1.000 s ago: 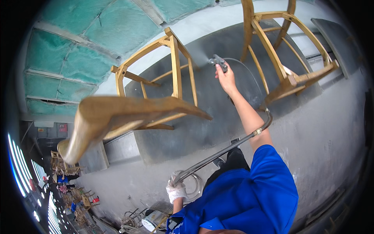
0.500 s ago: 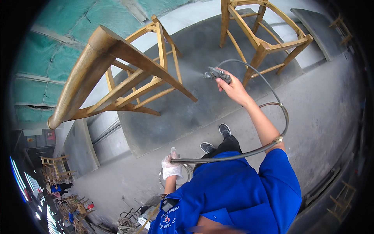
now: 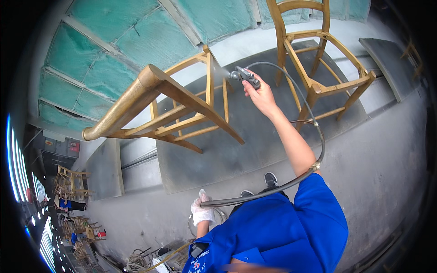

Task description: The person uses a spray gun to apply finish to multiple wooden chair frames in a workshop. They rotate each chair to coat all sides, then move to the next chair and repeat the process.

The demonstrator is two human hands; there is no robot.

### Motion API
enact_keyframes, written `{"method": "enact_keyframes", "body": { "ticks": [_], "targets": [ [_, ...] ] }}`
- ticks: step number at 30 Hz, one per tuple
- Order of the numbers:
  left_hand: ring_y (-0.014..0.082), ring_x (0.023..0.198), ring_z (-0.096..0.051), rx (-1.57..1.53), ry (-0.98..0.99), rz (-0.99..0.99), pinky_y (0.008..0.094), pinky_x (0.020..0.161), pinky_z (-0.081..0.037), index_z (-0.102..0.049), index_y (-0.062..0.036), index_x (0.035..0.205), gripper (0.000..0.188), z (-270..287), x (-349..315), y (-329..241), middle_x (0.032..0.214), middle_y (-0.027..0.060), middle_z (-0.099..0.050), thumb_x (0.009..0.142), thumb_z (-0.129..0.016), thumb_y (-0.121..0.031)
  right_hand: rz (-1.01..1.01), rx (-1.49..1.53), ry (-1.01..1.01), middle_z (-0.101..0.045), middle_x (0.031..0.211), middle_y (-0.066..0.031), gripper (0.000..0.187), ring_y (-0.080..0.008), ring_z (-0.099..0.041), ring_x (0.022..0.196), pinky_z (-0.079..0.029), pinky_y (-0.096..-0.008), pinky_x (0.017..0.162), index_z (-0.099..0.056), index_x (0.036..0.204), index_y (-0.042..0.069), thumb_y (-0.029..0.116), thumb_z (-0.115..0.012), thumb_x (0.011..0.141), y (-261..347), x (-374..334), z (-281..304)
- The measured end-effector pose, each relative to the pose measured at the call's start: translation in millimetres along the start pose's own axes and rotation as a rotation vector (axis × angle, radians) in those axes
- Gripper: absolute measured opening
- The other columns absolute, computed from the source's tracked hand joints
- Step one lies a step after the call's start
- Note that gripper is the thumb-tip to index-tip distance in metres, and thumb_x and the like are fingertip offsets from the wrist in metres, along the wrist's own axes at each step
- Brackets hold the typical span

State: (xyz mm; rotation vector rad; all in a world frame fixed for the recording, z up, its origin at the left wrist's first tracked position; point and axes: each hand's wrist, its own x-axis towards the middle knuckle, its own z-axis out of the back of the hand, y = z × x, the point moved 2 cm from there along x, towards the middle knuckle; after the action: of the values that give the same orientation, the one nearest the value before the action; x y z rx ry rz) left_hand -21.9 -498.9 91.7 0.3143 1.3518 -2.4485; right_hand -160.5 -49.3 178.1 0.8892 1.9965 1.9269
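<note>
Our right hand (image 3: 260, 94), bare, is wrapped in a fist around the grip of a metal spray gun (image 3: 245, 75), arm stretched forward. Compared with half a second ago, the gun sits closer to the near chair (image 3: 168, 111) and a pale mist now shows at its nozzle, just beside the chair's upper leg; the chair itself has swung lower and more toward centre. A smooth dark hose (image 3: 300, 177) loops from the gun, past the elbow, down to our left hand (image 3: 200, 210), which wears a thin white glove and is closed around the hose as before. The near chair is bare golden wood, tipped on its side, with a curved, glossy back rail and slim square rungs. A second chair (image 3: 318, 59) of the same wood stands upright beyond, well apart from the gun. Both rest on a dull grey platform (image 3: 236, 150). Behind them, a wall (image 3: 150, 36) of rough teal panels.
</note>
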Motion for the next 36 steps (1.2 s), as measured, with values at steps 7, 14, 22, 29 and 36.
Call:
{"method": "enact_keyframes", "body": {
  "ticks": [7,14,22,29,36],
  "targets": [
    [0.0117,0.053,-0.054,0.156,-0.166,0.026,0.0319,0.05,-0.044,-0.066,-0.0071,0.071,0.057,11,-31,-14,0.058,0.0025,-0.06,0.101,-0.06,-0.055,0.144,-0.041,-0.228,-0.067,0.087,-0.0019,0.045,-0.0076,-0.061,0.072,-0.051,-0.0254,0.067,-0.057,0.143,0.008,0.025,-0.065,0.101,-7,53,-22],
    [0.0117,0.051,-0.053,0.021,-0.079,0.116,0.0314,0.049,-0.042,-0.066,-0.0069,0.072,0.058,3,-30,1,0.059,0.0021,-0.059,0.099,-0.061,-0.058,0.178,0.208,-0.224,-0.064,0.088,0.0002,0.047,-0.0067,-0.06,0.075,-0.053,-0.0242,0.067,-0.054,0.144,0.004,0.022,-0.065,0.103,-15,36,-14],
    [0.0135,0.055,-0.056,0.059,-0.04,0.027,0.0327,0.053,-0.045,-0.069,-0.0034,0.077,0.058,-2,-18,10,0.061,0.004,-0.062,0.099,-0.061,-0.056,-0.024,0.068,-0.09,-0.063,0.086,-0.0002,0.048,-0.0072,-0.059,0.074,-0.05,-0.0235,0.067,-0.052,0.146,0.003,0.018,-0.064,0.102,-10,0,16],
    [0.0132,0.06,-0.056,0.191,0.0,0.036,0.0331,0.059,-0.047,-0.07,-0.0011,0.076,0.058,-15,-16,2,0.065,0.0057,-0.065,0.101,-0.06,-0.052,-0.131,0.166,0.046,-0.062,0.085,-0.0003,0.047,-0.0064,-0.058,0.073,-0.048,-0.0238,0.065,-0.049,0.148,0.003,0.015,-0.06,0.104,9,-80,46],
    [0.0152,0.057,-0.062,-0.016,-0.011,-0.005,0.0319,0.054,-0.049,-0.069,-0.0017,0.073,0.067,-25,-7,-17,0.057,0.005,-0.062,0.101,-0.053,-0.06,-0.055,0.236,-0.244,-0.064,0.085,-0.0007,0.031,-0.0056,-0.061,0.07,-0.037,-0.0188,0.045,-0.056,0.13,0.007,0.027,-0.058,0.106,11,-34,24]
  ]
}}
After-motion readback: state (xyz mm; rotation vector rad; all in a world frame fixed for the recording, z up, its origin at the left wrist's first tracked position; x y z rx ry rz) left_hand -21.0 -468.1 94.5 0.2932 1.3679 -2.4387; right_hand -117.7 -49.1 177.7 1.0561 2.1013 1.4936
